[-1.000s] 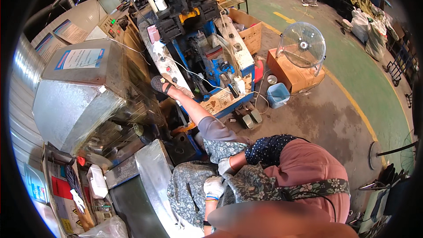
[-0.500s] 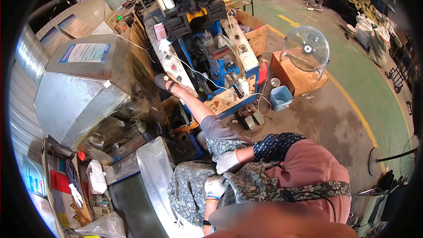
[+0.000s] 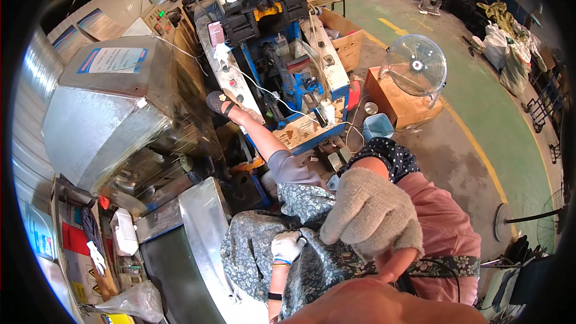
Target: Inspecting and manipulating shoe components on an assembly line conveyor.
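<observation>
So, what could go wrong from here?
The sandal is close to a red button on the machine, so a shift of the foot might press it. The floral apron lies in loose folds under the gloved left hand and could catch on the nearby silver metal plate. The white cable crosses the machine and might get snagged.

Single head-worn fisheye, looking down, hands (image 3: 372, 210) (image 3: 287, 246) close below
</observation>
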Available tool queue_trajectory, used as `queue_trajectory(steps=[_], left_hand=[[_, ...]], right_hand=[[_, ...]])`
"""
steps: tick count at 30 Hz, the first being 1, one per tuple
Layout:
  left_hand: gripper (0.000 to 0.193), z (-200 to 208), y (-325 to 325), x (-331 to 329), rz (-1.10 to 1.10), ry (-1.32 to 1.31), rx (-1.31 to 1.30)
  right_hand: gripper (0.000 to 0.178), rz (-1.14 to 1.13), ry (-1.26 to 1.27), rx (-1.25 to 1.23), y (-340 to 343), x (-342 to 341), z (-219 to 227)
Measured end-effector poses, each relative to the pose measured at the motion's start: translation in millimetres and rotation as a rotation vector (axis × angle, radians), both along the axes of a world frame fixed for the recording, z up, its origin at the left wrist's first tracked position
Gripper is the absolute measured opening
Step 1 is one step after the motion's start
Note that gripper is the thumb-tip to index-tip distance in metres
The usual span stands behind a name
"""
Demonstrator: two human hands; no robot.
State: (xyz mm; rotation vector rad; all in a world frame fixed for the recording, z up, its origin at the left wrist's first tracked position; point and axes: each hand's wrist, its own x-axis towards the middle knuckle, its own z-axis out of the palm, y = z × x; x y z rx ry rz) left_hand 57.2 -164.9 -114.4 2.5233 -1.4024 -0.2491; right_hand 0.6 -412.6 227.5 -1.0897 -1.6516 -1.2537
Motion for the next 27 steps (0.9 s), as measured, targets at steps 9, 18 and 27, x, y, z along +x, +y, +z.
queue_trajectory(steps=[9,18,27], left_hand=[[0.017,3,-1,-6,-0.001,0.089,-0.213],[0.025,8,-4,-1,-0.028,0.05,-0.021],[0.027,7,-7,2,-0.035,0.041,0.079]], right_hand=[[0.014,-0.017,-0.03,0.06,4,-3,3],[0.026,-0.064,-0.089,0.092,4,3,-9],[0.025,-0.03,-0.15,0.087,-2,13,-9]])
